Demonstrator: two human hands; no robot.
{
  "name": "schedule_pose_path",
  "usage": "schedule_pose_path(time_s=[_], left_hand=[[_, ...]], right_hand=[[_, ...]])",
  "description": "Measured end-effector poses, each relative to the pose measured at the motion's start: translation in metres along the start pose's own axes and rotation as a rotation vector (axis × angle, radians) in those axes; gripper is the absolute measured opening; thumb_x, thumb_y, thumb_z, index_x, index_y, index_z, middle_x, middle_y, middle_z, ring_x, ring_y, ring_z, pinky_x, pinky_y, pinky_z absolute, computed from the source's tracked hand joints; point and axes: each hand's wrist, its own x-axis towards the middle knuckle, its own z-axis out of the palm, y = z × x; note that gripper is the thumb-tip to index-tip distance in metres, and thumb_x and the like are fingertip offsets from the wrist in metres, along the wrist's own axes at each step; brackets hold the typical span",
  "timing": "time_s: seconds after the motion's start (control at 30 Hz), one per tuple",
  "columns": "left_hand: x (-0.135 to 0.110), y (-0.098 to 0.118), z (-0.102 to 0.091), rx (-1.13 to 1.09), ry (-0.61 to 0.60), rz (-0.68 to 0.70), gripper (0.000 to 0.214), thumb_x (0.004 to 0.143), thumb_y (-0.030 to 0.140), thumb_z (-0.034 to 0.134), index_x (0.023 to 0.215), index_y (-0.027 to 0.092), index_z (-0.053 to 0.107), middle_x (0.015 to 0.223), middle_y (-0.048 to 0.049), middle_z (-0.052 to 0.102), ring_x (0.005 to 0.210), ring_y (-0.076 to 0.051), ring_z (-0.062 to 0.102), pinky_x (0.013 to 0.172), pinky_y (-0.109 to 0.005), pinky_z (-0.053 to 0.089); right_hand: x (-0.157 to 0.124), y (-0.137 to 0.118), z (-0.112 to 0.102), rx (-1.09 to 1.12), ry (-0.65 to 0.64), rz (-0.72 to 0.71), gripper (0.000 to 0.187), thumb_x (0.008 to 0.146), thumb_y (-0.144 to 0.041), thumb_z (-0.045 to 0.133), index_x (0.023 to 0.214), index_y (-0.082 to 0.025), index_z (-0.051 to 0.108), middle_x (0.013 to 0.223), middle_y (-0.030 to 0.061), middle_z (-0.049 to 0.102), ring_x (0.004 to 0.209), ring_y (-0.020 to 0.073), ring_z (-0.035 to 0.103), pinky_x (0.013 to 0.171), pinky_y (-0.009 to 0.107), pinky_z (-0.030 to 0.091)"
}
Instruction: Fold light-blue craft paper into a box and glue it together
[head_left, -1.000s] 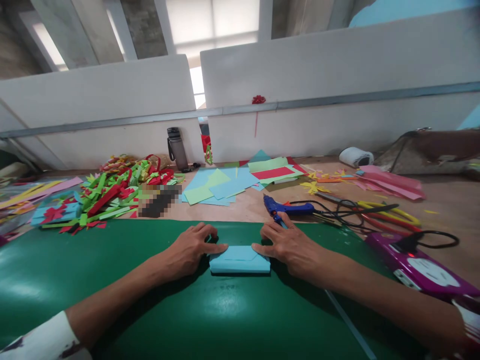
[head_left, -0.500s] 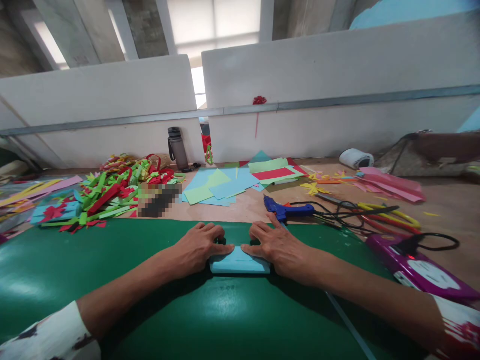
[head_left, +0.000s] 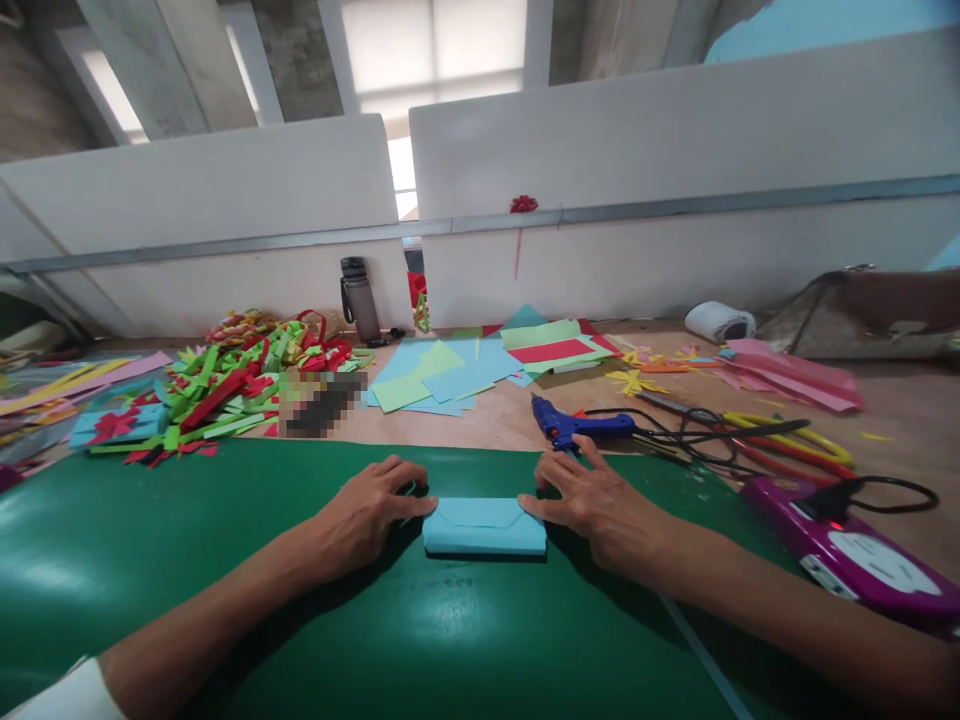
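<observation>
A light blue folded-paper packet [head_left: 484,525], shaped like a small box with an envelope-like flap on top, lies on the green mat [head_left: 420,640] in front of me. My left hand [head_left: 379,510] is at its left end, the thumb tip touching the upper left corner. At the opposite corner rests the thumb of my right hand [head_left: 581,495]. Both hands have their fingers bent but apart, and neither grips the packet. Just beyond my right fingers lies a blue glue gun [head_left: 589,425].
Coloured paper sheets [head_left: 450,370] are spread behind the mat. To the left are a heap of green and red paper strips [head_left: 225,385] and a bottle [head_left: 361,305]. A purple power strip [head_left: 855,550], scissors [head_left: 795,435] and a paper roll [head_left: 718,322] are on the right.
My thumbs, which pressed close together on top of the packet, have slid apart to its two ends. More of the flap now shows.
</observation>
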Motion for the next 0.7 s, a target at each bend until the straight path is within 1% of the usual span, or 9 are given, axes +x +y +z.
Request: schedule_pose_path(time_s=[0.13, 0.23, 0.37, 0.43, 0.5, 0.6, 0.7], left_hand=[[0.004, 0.002, -0.005, -0.045, -0.005, -0.018, 0.040, 0.083, 0.002, 0.036, 0.103, 0.025, 0.063, 0.111, -0.0077, 0.052, 0.092, -0.019, 0.047, 0.078, -0.031, 0.041], [0.013, 0.002, -0.002, -0.015, 0.003, 0.007, 0.043, 0.083, 0.003, 0.039, 0.110, 0.028, 0.061, 0.108, -0.0077, 0.052, 0.092, -0.019, 0.049, 0.077, -0.030, 0.041], [0.028, 0.002, 0.005, 0.068, -0.030, 0.069, 0.050, 0.082, 0.007, 0.044, 0.119, 0.038, 0.052, 0.105, -0.0062, 0.049, 0.088, -0.019, 0.051, 0.075, -0.031, 0.039], [0.033, 0.003, 0.007, 0.101, -0.049, 0.089, 0.051, 0.081, 0.009, 0.047, 0.122, 0.039, 0.049, 0.103, -0.0060, 0.049, 0.086, -0.020, 0.051, 0.074, -0.032, 0.038], [0.035, 0.005, 0.007, 0.127, -0.056, 0.101, 0.049, 0.080, 0.011, 0.049, 0.122, 0.037, 0.049, 0.101, -0.0063, 0.049, 0.085, -0.020, 0.051, 0.073, -0.032, 0.038], [0.033, 0.005, 0.006, 0.142, -0.058, 0.110, 0.045, 0.081, 0.010, 0.047, 0.120, 0.034, 0.051, 0.098, -0.0065, 0.051, 0.083, -0.019, 0.050, 0.075, -0.033, 0.037], [0.024, 0.001, 0.006, 0.113, -0.044, 0.099, 0.046, 0.079, 0.005, 0.045, 0.117, 0.031, 0.053, 0.100, -0.0065, 0.051, 0.086, -0.019, 0.049, 0.077, -0.033, 0.037]], right_hand=[[0.005, 0.002, -0.002, 0.007, -0.009, -0.012, 0.061, 0.056, 0.002, 0.048, 0.110, -0.026, 0.057, 0.099, 0.0098, 0.051, 0.099, 0.0258, 0.045, 0.092, 0.057, 0.015], [0.012, 0.001, -0.003, 0.004, -0.010, -0.032, 0.055, 0.059, 0.000, 0.048, 0.106, -0.027, 0.058, 0.096, 0.0088, 0.052, 0.097, 0.0256, 0.045, 0.091, 0.056, 0.016], [0.023, -0.007, -0.006, 0.035, 0.029, -0.082, 0.045, 0.069, -0.002, 0.045, 0.104, -0.027, 0.059, 0.092, 0.0065, 0.051, 0.093, 0.0225, 0.045, 0.095, 0.054, 0.014], [0.029, -0.012, -0.008, 0.046, 0.051, -0.111, 0.039, 0.075, -0.004, 0.044, 0.103, -0.026, 0.059, 0.090, 0.0059, 0.050, 0.091, 0.0208, 0.045, 0.096, 0.051, 0.016], [0.032, -0.016, -0.009, 0.028, 0.071, -0.128, 0.033, 0.078, -0.008, 0.045, 0.102, -0.025, 0.059, 0.089, 0.0060, 0.050, 0.091, 0.0209, 0.044, 0.095, 0.049, 0.018], [0.030, -0.016, -0.008, -0.002, 0.080, -0.114, 0.031, 0.076, -0.008, 0.047, 0.100, -0.024, 0.060, 0.090, 0.0067, 0.050, 0.092, 0.0217, 0.044, 0.096, 0.051, 0.015], [0.018, -0.011, -0.007, -0.011, 0.047, -0.066, 0.039, 0.068, -0.002, 0.048, 0.099, -0.023, 0.060, 0.094, 0.0079, 0.051, 0.096, 0.0227, 0.044, 0.096, 0.053, 0.012]])
